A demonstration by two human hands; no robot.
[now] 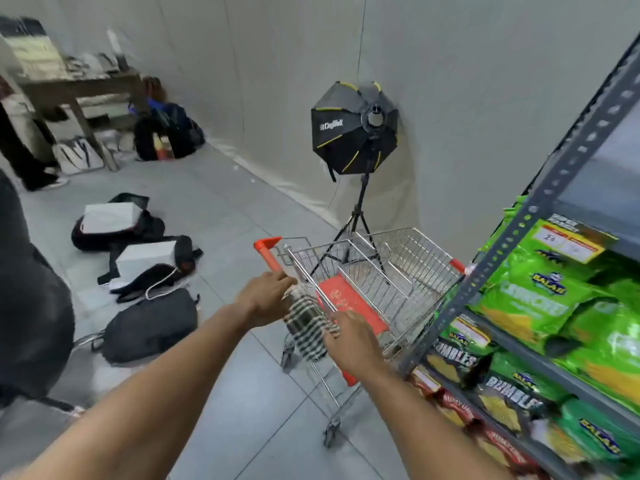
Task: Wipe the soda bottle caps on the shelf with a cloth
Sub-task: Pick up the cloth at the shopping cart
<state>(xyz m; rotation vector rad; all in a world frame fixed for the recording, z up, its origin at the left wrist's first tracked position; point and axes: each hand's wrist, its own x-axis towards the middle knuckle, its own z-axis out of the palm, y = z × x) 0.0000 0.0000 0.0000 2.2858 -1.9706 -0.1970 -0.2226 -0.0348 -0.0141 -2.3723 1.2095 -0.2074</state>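
A checked black-and-white cloth [306,322] hangs over the orange handle [268,256] of a small wire shopping cart [398,268]. My left hand [265,297] grips the handle at the cloth's upper end. My right hand [351,339] rests on the cloth's lower right part, fingers curled over it. No soda bottles or caps are in view. The grey metal shelf [540,216] on the right holds only snack bags.
Green and dark chip bags [540,299] fill the shelf at right. A softbox light on a tripod [356,133] stands behind the cart by the wall. Backpacks and white boxes [145,261] lie on the tiled floor at left. A table [79,84] stands far left.
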